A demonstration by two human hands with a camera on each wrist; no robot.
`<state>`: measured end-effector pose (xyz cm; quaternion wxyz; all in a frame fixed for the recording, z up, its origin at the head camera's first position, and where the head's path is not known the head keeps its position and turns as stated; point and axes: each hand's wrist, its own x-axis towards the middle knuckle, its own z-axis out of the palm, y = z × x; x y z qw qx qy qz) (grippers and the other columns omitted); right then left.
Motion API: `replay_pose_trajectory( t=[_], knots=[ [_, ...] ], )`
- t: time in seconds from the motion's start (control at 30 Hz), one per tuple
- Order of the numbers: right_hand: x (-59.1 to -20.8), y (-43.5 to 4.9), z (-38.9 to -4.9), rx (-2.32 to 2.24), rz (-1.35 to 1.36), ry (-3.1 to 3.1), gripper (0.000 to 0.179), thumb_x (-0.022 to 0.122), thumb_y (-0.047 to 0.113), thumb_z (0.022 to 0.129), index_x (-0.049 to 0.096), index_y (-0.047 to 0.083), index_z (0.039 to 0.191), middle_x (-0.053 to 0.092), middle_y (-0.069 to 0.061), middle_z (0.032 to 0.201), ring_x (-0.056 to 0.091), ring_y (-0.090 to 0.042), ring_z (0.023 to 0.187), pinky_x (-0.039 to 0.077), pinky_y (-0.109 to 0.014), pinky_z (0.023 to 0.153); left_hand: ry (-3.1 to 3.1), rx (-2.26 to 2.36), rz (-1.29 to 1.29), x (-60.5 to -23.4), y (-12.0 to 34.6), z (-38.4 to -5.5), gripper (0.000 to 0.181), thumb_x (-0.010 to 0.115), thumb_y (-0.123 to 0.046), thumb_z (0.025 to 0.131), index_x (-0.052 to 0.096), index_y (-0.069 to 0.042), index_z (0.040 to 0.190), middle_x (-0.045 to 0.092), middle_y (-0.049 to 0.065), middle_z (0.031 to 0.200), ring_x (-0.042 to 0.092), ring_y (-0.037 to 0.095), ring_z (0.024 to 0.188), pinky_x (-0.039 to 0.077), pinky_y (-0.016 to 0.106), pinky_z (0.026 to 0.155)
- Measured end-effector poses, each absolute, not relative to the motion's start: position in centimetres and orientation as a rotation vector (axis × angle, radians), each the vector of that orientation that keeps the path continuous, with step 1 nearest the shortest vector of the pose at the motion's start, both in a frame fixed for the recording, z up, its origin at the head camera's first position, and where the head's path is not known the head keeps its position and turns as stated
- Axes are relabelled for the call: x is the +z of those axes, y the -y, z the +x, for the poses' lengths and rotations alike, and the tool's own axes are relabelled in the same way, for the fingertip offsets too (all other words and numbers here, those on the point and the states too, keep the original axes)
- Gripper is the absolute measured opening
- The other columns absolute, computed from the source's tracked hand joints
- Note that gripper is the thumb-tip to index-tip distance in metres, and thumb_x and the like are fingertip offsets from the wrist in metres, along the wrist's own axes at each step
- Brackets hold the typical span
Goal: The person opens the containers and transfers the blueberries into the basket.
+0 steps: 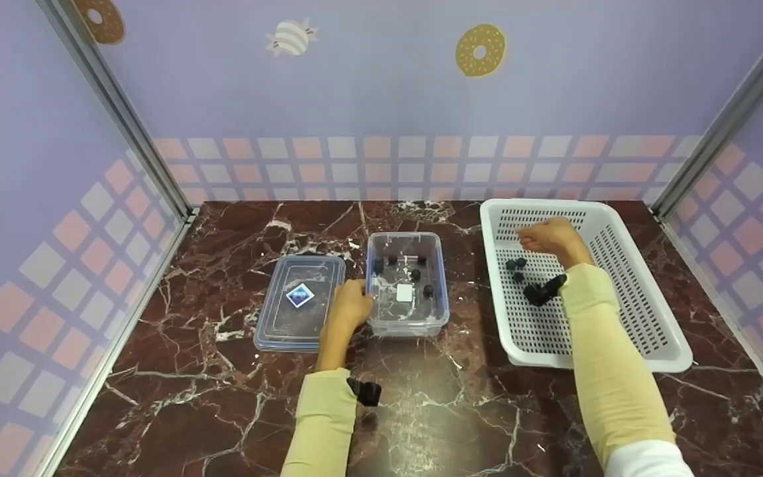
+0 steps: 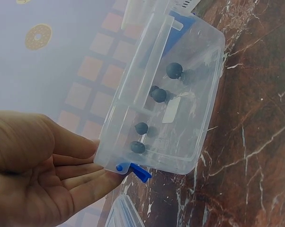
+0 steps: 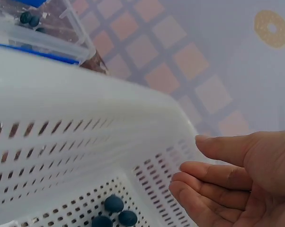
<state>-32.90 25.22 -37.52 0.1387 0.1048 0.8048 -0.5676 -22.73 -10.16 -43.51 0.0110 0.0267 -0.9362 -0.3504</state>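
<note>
My left hand (image 1: 350, 305) grips the left side of a clear plastic box (image 1: 405, 326). In the left wrist view, the thumb and fingers pinch the box's corner beside a blue latch (image 2: 141, 174). Several small dark blue balls (image 2: 174, 71), which look like blueberries, lie on the bottom of the box, near a white label. My right hand (image 1: 554, 237) hovers over the far part of a white perforated basket (image 1: 587, 360). In the right wrist view its fingers are loosely bent with nothing between them. More dark balls (image 3: 114, 204) sit on the basket floor below.
A clear lid (image 1: 282, 324) with blue edges and a diamond-shaped sticker (image 1: 300, 295) lies left of the box, partly behind the left hand. The dark red marbled table (image 1: 448, 411) ends at a patterned wall (image 1: 381, 86) at the back; side panels stand left and right.
</note>
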Motion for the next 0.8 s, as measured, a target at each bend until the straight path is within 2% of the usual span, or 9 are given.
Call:
replay_pose_trajectory(
  t=[0.23, 0.33, 0.43, 0.6, 0.8],
  knots=[
    [-36.1, -23.2, -33.0, -1.594, 0.202, -2.428, 0.047, 0.063, 0.017, 0.091, 0.052, -0.015, 0.124, 0.066, 0.007, 0.069, 0.064, -0.002, 0.066, 0.053, -0.015, 0.067, 2.908, -1.106, 0.089, -43.5, 10.1, -22.7, 0.027, 0.058, -0.005, 0.086, 0.07, -0.002, 0.11, 0.07, 0.017, 0.109, 0.062, 0.036, 0.109, 0.047, 0.046, 0.094],
    [-35.7, -22.1, -33.0, -1.572, 0.152, -2.469, 0.05, 0.064, 0.018, 0.091, 0.05, -0.016, 0.126, 0.066, 0.006, 0.071, 0.064, -0.003, 0.067, 0.053, -0.016, 0.068, 2.909, -1.129, 0.102, -43.6, 10.1, -22.6, 0.026, 0.057, -0.005, 0.086, 0.07, -0.003, 0.109, 0.07, 0.017, 0.108, 0.063, 0.035, 0.106, 0.048, 0.046, 0.092],
    [-35.3, -21.1, -33.0, -1.561, 0.115, -2.493, 0.049, 0.063, 0.017, 0.091, 0.051, -0.016, 0.124, 0.065, 0.007, 0.07, 0.064, -0.002, 0.066, 0.053, -0.016, 0.069, 2.911, -1.137, 0.111, -43.6, 10.2, -22.7, 0.028, 0.056, -0.005, 0.086, 0.07, -0.003, 0.11, 0.07, 0.017, 0.109, 0.063, 0.035, 0.106, 0.048, 0.046, 0.093],
    [-35.3, -19.5, -33.2, -1.557, 0.073, -2.504, 0.045, 0.064, 0.016, 0.091, 0.054, -0.017, 0.12, 0.064, 0.008, 0.066, 0.062, 0.0, 0.06, 0.052, -0.013, 0.062, 2.903, -1.134, 0.107, -43.6, 10.2, -22.7, 0.029, 0.057, -0.005, 0.086, 0.069, -0.003, 0.112, 0.069, 0.018, 0.111, 0.062, 0.036, 0.109, 0.047, 0.046, 0.095],
    [-35.7, -17.8, -33.3, -1.526, 0.048, -2.521, 0.04, 0.066, 0.019, 0.089, 0.06, -0.013, 0.112, 0.062, 0.011, 0.059, 0.061, 0.0, 0.057, 0.054, -0.017, 0.067, 2.899, -1.112, 0.086, -43.6, 10.2, -22.7, 0.03, 0.057, -0.004, 0.085, 0.069, -0.001, 0.112, 0.069, 0.019, 0.108, 0.064, 0.036, 0.104, 0.049, 0.047, 0.092]
  ],
)
